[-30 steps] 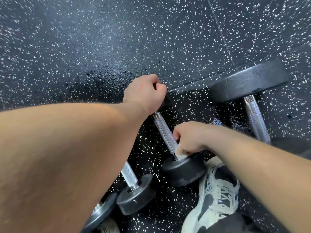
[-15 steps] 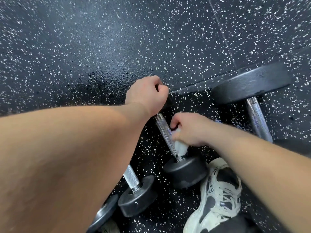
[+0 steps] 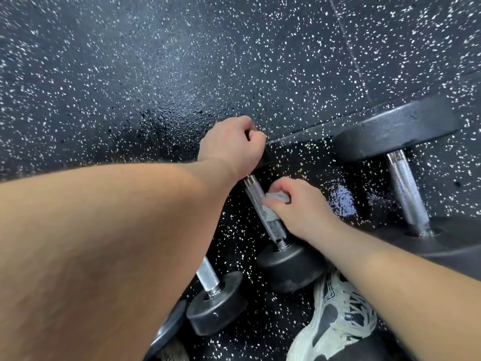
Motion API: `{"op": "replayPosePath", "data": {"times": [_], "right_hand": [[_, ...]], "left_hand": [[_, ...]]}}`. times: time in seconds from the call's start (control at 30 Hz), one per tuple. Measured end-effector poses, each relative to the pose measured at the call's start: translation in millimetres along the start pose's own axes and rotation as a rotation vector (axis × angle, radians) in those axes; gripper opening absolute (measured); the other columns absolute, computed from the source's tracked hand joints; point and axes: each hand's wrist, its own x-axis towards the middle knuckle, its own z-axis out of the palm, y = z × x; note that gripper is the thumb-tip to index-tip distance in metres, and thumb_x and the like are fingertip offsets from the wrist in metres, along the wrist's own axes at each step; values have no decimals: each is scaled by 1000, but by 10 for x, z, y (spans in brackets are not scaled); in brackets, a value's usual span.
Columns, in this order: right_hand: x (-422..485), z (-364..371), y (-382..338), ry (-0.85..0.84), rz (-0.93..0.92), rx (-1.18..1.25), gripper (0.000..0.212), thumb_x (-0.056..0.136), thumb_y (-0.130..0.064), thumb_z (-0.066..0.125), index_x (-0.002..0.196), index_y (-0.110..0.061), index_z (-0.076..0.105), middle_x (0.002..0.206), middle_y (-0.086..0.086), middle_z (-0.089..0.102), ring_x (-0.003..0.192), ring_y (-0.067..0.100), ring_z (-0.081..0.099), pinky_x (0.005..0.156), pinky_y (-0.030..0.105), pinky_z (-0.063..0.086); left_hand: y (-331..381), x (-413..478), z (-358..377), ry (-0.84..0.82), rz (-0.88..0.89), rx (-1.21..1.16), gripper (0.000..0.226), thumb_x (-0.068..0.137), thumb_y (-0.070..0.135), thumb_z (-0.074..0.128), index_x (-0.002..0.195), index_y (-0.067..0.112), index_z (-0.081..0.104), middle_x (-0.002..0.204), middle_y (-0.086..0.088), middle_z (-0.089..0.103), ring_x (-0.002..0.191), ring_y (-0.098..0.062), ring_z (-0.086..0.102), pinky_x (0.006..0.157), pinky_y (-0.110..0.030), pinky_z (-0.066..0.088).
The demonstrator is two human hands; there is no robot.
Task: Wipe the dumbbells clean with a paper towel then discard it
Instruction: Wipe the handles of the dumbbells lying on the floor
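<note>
A: Head view, item one. Middle dumbbell (image 3: 270, 225): knurled steel handle, black rubber heads, lying on the speckled floor (image 3: 156, 74).

B: Hands?

A: Left hand (image 3: 231, 144) closed in a fist over the far head of that dumbbell, steadying it. Right hand (image 3: 299, 207) closed around the handle with the paper towel (image 3: 273, 204) bunched between its fingers and the steel, about midway along the grip.

B: Other stock?

A: Large dumbbell (image 3: 406, 188) well apart on the right. Small dumbbell (image 3: 213, 293) nearer the left forearm, which hides its far end. One pale shoe (image 3: 335, 316) just beside the middle dumbbell's near head. A wet-looking patch (image 3: 343, 201) shines on the floor between the middle and large dumbbells.

B: Risks, as judged?

A: The towel is a small wad; knurling could shred it and leave lint in the grooves. If the left hand eases off, the round heads could roll toward the shoe. The heads and the two other dumbbells may be skipped. No bin in view, so where the towel gets discarded cannot be told.
</note>
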Motion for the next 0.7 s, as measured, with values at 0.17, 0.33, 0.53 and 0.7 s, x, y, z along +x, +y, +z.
{"op": "replayPosePath", "data": {"times": [0.17,0.33,0.53,0.7], "right_hand": [[-44,-14,-17,-36,-82,-47,13,98,-34,56,107,-25,53,83,-5,61,71,16,56,60,31,41],[8,-12,-69,-57,-147,-66,8,93,-20,49,94,-28,49,93,-8,60,76,11,54,59,26,37],[-30,-24,98,-142,-193,-42,23,91,-20,64,109,-30,55,106,-8,45,81,8,56,82,26,47],[97,-78,16,15,-192,20,8,89,-29,72,85,-34,69,101,-11,61,90,10,61,88,26,48]], "left_hand": [[0,0,5,6,-2,1,25,83,37,44,87,27,66,88,6,65,82,-25,58,72,-35,50],[2,-4,7,11,9,6,24,83,37,44,87,27,66,89,5,65,82,-26,58,71,-35,49],[1,-17,-1,14,1,-3,19,83,35,44,83,28,62,88,8,63,83,-25,57,70,-33,46],[12,-11,1,3,11,7,17,84,36,45,81,29,60,89,7,62,82,-26,57,68,-33,44]]}}
